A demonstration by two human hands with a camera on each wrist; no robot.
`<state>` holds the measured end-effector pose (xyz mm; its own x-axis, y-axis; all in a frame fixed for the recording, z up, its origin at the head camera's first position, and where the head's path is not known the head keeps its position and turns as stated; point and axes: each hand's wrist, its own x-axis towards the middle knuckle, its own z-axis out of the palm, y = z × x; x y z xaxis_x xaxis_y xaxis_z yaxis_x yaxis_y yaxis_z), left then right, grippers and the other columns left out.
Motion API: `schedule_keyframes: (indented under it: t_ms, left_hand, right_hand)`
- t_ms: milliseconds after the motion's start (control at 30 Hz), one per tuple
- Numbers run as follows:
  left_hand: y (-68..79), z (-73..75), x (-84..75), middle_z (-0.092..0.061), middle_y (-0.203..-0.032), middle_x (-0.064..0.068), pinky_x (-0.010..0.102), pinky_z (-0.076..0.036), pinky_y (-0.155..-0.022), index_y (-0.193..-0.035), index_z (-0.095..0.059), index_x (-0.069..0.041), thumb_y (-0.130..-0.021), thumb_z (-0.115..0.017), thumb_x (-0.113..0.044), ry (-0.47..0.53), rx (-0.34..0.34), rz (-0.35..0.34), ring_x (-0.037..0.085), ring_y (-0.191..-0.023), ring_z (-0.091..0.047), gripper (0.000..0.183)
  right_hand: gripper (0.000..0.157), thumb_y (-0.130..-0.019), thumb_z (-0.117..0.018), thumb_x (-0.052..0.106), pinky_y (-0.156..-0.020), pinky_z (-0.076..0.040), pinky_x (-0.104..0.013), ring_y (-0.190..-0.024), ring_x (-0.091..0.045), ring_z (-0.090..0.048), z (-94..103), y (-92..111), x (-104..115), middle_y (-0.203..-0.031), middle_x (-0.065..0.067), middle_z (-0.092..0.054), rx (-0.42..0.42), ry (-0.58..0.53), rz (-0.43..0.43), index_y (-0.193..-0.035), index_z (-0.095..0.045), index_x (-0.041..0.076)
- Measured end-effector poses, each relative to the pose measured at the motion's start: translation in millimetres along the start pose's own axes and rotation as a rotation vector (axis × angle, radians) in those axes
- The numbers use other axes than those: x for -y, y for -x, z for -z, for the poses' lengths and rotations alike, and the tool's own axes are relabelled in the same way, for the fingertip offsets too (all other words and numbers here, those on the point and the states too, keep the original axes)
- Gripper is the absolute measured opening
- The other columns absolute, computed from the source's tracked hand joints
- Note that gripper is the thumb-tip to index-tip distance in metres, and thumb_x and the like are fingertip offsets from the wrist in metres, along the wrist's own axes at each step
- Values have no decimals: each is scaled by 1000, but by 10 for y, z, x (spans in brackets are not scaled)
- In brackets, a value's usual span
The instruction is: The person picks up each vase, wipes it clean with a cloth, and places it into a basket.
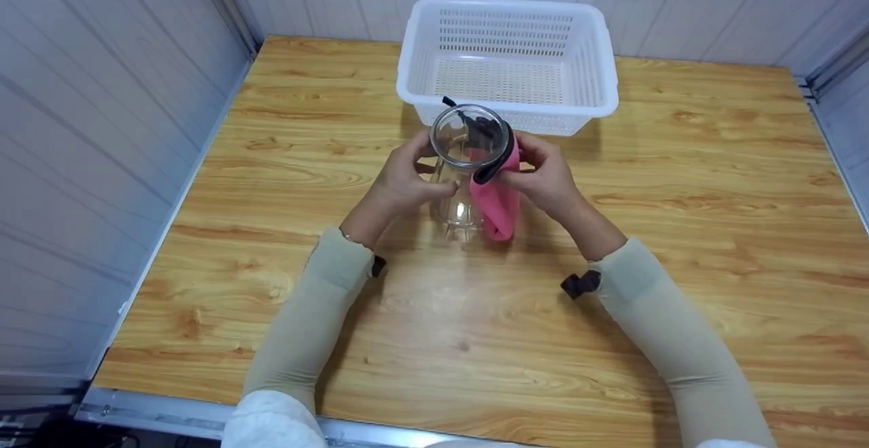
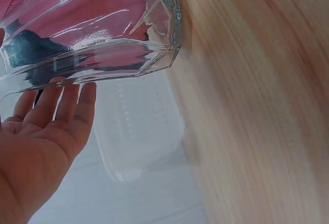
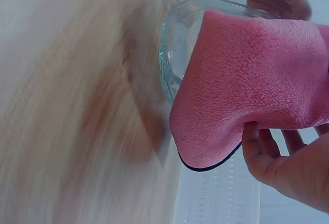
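Observation:
A clear glass jar (image 1: 451,193), upright with its round mouth facing up, is at the middle of the table. My left hand (image 1: 409,175) grips its left side, thumb in front and fingers behind. In the left wrist view, the fingers of that hand (image 2: 51,131) lie along the faceted glass (image 2: 118,54). A pink fleecy cloth with dark edging (image 1: 499,207) drapes over the jar's right side. My right hand (image 1: 546,173) pinches this cloth between thumb and fingers. Through the glass, a dark part of the cloth shows. Whether the jar's base touches the table, I cannot tell.
Just behind the jar stands a white plastic basket (image 1: 597,88) with slotted walls, near the back wall. The wood-patterned table (image 1: 285,163) stretches to both sides, with pale panel walls (image 1: 102,129) at the left and back.

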<state>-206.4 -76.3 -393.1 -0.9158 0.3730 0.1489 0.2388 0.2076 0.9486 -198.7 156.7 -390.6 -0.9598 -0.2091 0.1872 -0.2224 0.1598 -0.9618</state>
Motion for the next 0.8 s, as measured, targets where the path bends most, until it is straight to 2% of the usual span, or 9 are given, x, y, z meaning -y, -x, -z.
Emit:
schedule_keyframes:
  t_ms: [100,167,300,400,633,800]
  left_hand:
    - [21,5,-52,-59,-126,19,46,-53,-98,-128,-50,-3,-70,-76,-3,13,5,20,30,-114,-57,64]
    - [20,7,-54,-56,-125,17,45,-53,-97,-128,-52,-6,-69,-76,-3,16,1,37,29,-113,-57,64]
    - [-17,14,11,-49,-123,10,37,-55,-95,-128,-54,-11,-67,-79,-3,-17,-9,51,24,-112,-55,67]
    - [-53,17,89,-49,-121,7,36,-56,-93,-127,-55,-14,-66,-81,-6,-47,-11,44,22,-111,-55,67]
    - [-79,24,171,-53,-119,4,30,-59,-87,-126,-57,-18,-65,-84,-13,-77,-24,-7,19,-109,-57,67]
    - [-77,14,197,-59,-120,2,34,-54,-96,-127,-57,-17,-66,-83,-20,-176,-49,-90,15,-111,-58,67]
  right_hand:
    - [50,-74,-73,-3,-78,-52,-22,-90,-9,-60,-14,22,96,-98,10,-68,21,29,-7,-123,-62,-2]
    - [53,-73,-76,0,-77,-52,-22,-93,-13,-60,-14,22,71,-102,6,-67,40,55,-27,-125,-61,-1]
    - [61,-71,-81,5,-78,-54,-25,-101,-21,-59,7,1,-131,-112,-6,-65,81,127,-109,-128,-60,7]
    - [66,-69,-84,10,-82,-55,-28,-105,-23,-60,20,0,-243,-118,-8,-64,110,191,-134,-130,-58,12]
    - [74,-64,-88,15,-91,-55,-41,-108,-29,-61,4,32,-305,-121,-9,-63,114,290,-137,-132,-56,14]
    - [78,-62,-89,19,-93,-55,-42,-111,-27,-61,-38,71,-328,-122,-8,-63,120,352,-165,-131,-54,17]
